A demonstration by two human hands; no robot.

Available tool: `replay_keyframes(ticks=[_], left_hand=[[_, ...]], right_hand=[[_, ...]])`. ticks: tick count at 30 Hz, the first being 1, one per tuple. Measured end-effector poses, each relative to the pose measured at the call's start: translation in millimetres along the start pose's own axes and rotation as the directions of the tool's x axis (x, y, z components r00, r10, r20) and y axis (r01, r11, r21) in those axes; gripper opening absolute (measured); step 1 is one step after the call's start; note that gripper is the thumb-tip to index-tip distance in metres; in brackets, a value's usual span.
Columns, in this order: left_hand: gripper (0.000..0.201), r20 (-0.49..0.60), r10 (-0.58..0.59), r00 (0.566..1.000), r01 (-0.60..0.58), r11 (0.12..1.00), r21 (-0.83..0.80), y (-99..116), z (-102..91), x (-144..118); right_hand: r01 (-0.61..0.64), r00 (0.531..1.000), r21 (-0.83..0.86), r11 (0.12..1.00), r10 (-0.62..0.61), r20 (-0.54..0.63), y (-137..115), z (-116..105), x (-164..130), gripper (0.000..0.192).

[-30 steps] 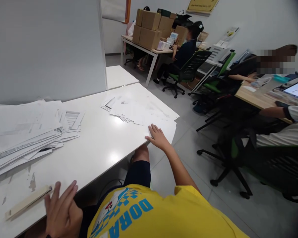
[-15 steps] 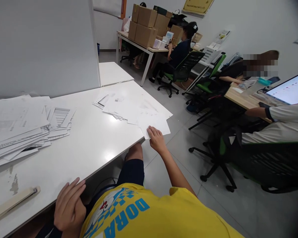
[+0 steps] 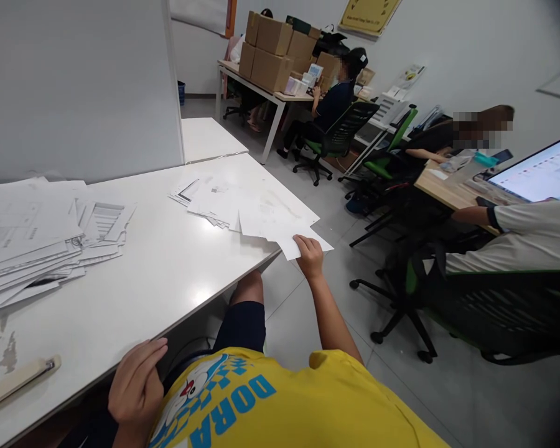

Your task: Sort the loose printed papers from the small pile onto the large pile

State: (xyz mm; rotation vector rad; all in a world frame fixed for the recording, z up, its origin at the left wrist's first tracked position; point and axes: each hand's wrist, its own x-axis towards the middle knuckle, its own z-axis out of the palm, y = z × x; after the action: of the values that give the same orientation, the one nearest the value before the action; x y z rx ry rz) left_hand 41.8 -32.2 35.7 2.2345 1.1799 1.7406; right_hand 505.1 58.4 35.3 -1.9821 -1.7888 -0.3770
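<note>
At the right corner of the white table (image 3: 168,249), my right hand (image 3: 309,254) grips a sheet of paper (image 3: 287,244) by its edge. The sheet juts out past the table edge, and its far part overlaps other papers (image 3: 219,202) spread on the table. My left hand (image 3: 137,382) rests by the table's near edge with its fingers stretched out and nothing in it. A beige stapler-like tool (image 3: 21,379) lies to its left. Farther left is a thick, uneven stack of printed papers (image 3: 32,230).
A grey partition (image 3: 79,87) rises behind the table. To the right are black and green office chairs (image 3: 494,317) and a seated person in a pale shirt (image 3: 532,230) by a monitor (image 3: 541,168). Cardboard boxes (image 3: 270,68) and more seated people are farther back.
My right hand has moved slightly right, sliding the paper farther out over the table's corner. My left hand has shifted a little to the right, its fingers closer together. The whole view has turned slightly.
</note>
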Motion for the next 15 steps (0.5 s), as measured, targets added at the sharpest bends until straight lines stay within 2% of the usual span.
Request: replay_keyframes(ticks=[3,5,6,7,8,9,10,11,13,15], left_hand=[[0.035,0.050,-0.063,0.997,0.062,0.998,0.016,5,4.5,14],[0.032,0.127,-0.217,0.968,0.211,0.976,0.061,5,13.7,29],[0.035,0.168,-0.343,0.924,0.337,0.939,0.064,3,20.5,38],[0.042,0.225,-0.488,0.844,0.494,0.869,0.031,-1,28.4,47],[0.051,0.289,-0.607,0.740,0.647,0.760,-0.059,-6,36.7,55],[0.058,0.306,-0.699,0.646,0.759,0.630,-0.161,-12,44.8,62],[0.063,0.311,-0.768,0.559,0.829,0.508,-0.234,-19,52.0,69],[0.069,0.330,-0.802,0.497,0.862,0.416,-0.288,-25,57.6,75],[0.075,0.365,-0.829,0.424,0.890,0.307,-0.338,-35,63.3,85],[0.079,0.409,-0.830,0.379,0.908,0.247,-0.339,-39,62.4,91]], right_hand=[[0.032,0.995,0.104,0.994,-0.021,-0.100,-28,-6,-2,0.044],[0.110,0.992,0.177,0.978,-0.097,-0.083,-55,-5,0,0.043],[0.150,0.988,0.214,0.965,-0.139,-0.065,-69,-3,2,0.044],[0.183,0.983,0.249,0.951,-0.176,-0.052,-83,0,4,0.044],[0.209,0.978,0.282,0.936,-0.204,-0.047,-96,3,5,0.045],[0.228,0.973,0.312,0.922,-0.222,-0.054,-108,7,6,0.045],[0.240,0.971,0.340,0.909,-0.231,-0.068,-118,11,5,0.045],[0.247,0.969,0.365,0.898,-0.231,-0.088,-127,14,4,0.045],[0.248,0.968,0.405,0.880,-0.214,-0.128,-143,20,-2,0.045],[0.245,0.969,0.423,0.872,-0.201,-0.147,-155,23,-10,0.045]])
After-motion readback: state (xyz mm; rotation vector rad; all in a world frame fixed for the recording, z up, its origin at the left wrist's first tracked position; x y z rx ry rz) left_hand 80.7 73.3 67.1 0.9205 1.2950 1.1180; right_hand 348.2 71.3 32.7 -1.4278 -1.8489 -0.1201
